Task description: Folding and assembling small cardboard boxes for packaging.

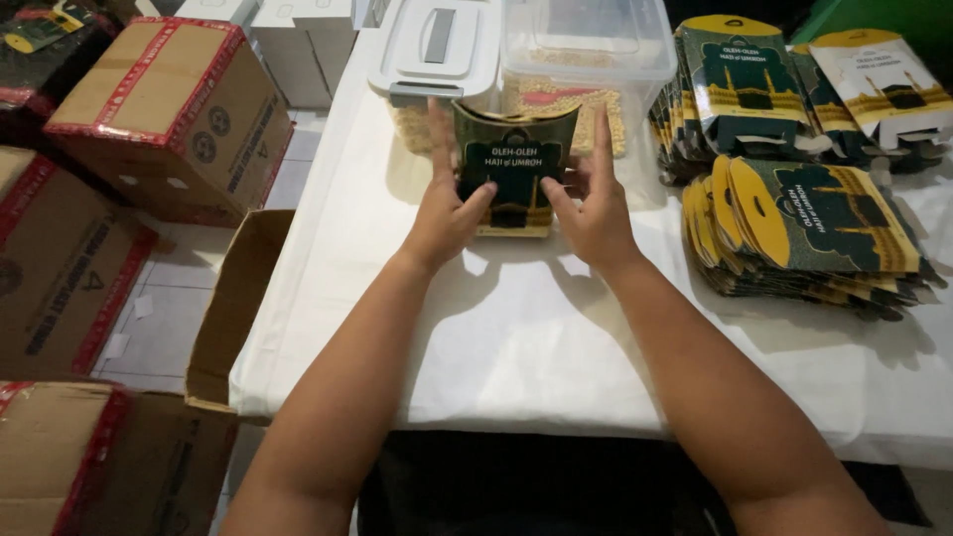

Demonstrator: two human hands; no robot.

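Note:
A small dark green and gold cardboard gift box point(515, 164) stands upright on the white tablecloth point(516, 337), its top open and curved. My left hand point(447, 203) grips its left side, thumb across the front. Its right side is held by my right hand point(594, 203), fingers up along the edge and thumb on the front. Both forearms reach in from the bottom of the view.
Two clear plastic containers point(586, 50) with white lids stand right behind the box. Stacks of flat, unfolded green and gold boxes point(814, 223) lie at the right. Brown taped cartons point(169, 109) sit on the tiled floor at the left, one open carton point(233, 308) beside the table edge.

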